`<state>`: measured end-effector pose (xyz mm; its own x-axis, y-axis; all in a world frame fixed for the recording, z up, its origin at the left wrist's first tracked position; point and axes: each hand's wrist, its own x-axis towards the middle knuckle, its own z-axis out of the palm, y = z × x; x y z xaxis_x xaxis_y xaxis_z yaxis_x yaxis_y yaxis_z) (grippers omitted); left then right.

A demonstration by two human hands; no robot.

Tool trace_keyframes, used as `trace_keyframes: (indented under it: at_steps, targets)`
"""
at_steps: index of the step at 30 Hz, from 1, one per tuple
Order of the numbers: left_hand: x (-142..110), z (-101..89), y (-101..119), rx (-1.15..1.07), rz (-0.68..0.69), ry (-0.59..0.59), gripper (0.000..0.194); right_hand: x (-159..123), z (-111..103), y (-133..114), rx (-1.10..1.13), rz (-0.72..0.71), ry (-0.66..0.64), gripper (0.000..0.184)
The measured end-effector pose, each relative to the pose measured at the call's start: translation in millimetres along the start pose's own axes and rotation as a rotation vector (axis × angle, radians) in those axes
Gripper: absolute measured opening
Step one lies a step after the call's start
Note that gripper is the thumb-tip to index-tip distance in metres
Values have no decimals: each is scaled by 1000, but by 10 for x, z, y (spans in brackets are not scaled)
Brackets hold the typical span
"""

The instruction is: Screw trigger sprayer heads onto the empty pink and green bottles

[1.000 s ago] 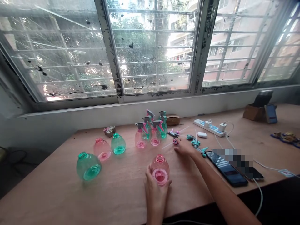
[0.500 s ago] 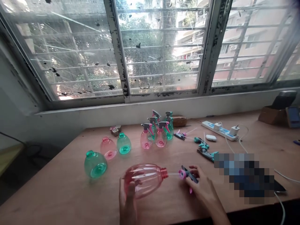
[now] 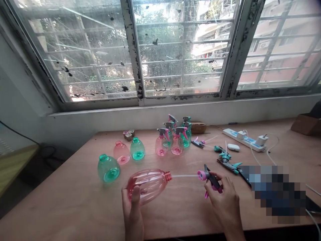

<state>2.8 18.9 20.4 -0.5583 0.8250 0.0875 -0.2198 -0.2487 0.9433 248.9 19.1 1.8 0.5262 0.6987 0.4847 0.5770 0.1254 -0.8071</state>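
Note:
My left hand point(image 3: 132, 204) is wrapped round the base of a clear red spray bottle point(image 3: 150, 185), tilted on its side with its open neck toward the right. In my right hand point(image 3: 224, 197) is a pink and black spray head point(image 3: 209, 177), pinched between thumb and fingers. Its thin white dip tube point(image 3: 184, 175) runs left to the bottle's mouth, the tip at or just inside the neck. The pink collar stands well apart from the neck. Behind the left hand are a green bottle point(image 3: 108, 168), a pink bottle point(image 3: 121, 153) and another green bottle point(image 3: 137, 149), all without heads.
Several bottles fitted with spray heads point(image 3: 177, 144) stand in a group at the back. Loose spray heads point(image 3: 225, 160) lie right of centre. A white power strip point(image 3: 244, 140) with plugs, an earbud case point(image 3: 233, 147) and a blurred-out dark object point(image 3: 278, 190) are on the right.
My right hand has drawn the spray head further right of the bottle, showing more of the tube. The red bottle has shifted slightly left in view, while the camera has turned a little.

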Motion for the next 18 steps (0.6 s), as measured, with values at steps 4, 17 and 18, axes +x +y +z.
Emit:
trace_keyframes:
  at_steps: [4, 17, 18]
  targets:
    - [-8, 25, -29, 64, 19, -29, 65, -105, 99, -132, 138, 34, -122, 26]
    - [-50, -58, 53, 0, 11, -144, 76, -287, 152, -387, 891, 342, -830, 42]
    - [-54, -68, 73, 15, 10, -162, 77, -285, 138, -370, 884, 341, -861, 47]
